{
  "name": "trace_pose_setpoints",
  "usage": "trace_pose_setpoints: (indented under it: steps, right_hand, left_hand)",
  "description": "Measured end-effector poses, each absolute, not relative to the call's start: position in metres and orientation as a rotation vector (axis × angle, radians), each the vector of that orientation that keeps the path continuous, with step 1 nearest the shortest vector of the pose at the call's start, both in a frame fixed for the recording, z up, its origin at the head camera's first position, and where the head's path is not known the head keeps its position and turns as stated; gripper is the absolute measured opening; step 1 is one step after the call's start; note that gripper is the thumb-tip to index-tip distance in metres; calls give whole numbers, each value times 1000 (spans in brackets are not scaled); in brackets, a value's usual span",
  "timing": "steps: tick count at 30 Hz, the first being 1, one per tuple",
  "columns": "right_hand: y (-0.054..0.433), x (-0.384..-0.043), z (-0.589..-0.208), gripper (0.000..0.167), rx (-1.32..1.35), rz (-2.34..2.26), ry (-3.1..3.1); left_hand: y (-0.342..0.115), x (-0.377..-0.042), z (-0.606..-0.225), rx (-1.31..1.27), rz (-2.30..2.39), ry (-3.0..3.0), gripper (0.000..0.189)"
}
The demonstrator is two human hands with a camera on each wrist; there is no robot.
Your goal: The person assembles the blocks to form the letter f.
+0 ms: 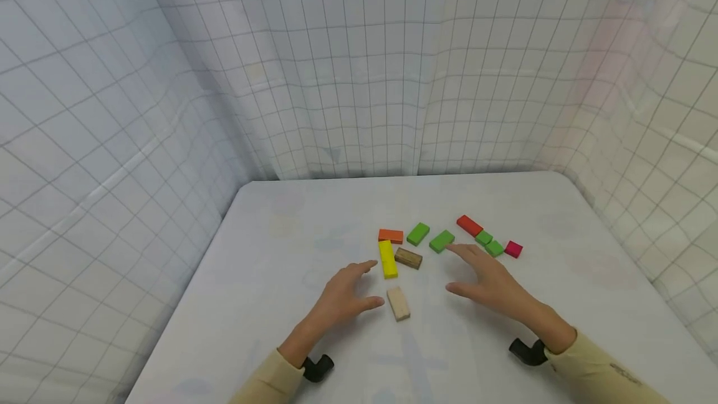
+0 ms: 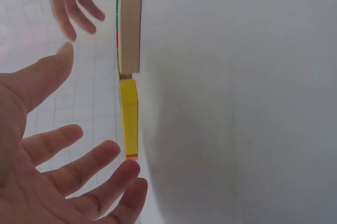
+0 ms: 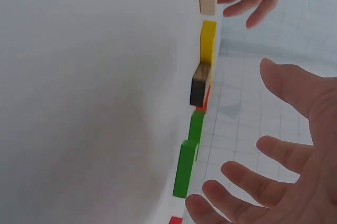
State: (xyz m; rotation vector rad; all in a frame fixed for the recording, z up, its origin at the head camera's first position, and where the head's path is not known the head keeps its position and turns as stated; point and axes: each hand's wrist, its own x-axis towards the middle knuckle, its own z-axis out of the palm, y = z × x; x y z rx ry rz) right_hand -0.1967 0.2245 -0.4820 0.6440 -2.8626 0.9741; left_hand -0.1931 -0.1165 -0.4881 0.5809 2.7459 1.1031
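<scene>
My left hand is held over the white table with fingers spread, holding nothing. Nearest to it are a yellow block and a pale wooden block, both just right of its fingertips. The right hand is likewise spread and bare, its fingertips close to a green block. Between the hands lies a dark brown wooden block, beside the yellow one. In the left wrist view the pale block and yellow block lie flat beyond the thumb and fingers.
An orange block and another green block lie behind the yellow one. Farther right, a red block, two small green pieces and a crimson block form a slanting row. Grid-patterned curtains enclose the table's back and sides.
</scene>
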Motion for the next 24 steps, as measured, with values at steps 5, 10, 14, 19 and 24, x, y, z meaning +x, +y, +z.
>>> trace_pose_setpoints:
  steps: [5,10,14,19,24]
  right_hand:
    - [203,-194,-486,80,721,1033,-2943]
    - [185,-194,-492,79,846,1046,-2974]
    - [173,-194,-496,77,928,1031,-2980]
    - [163,-195,-499,76,971,948,-3008]
    - [156,-196,-500,75,1001,881,-3022]
  left_hand:
    - [-107,-186,-492,594,1101,2718,75]
    - [-99,-183,-493,594,1062,2725,72]
    - [-95,-183,-494,589,1015,2749,70]
    - [-91,-182,-496,602,889,2803,68]
    - [-88,-180,-496,630,798,2852,67]
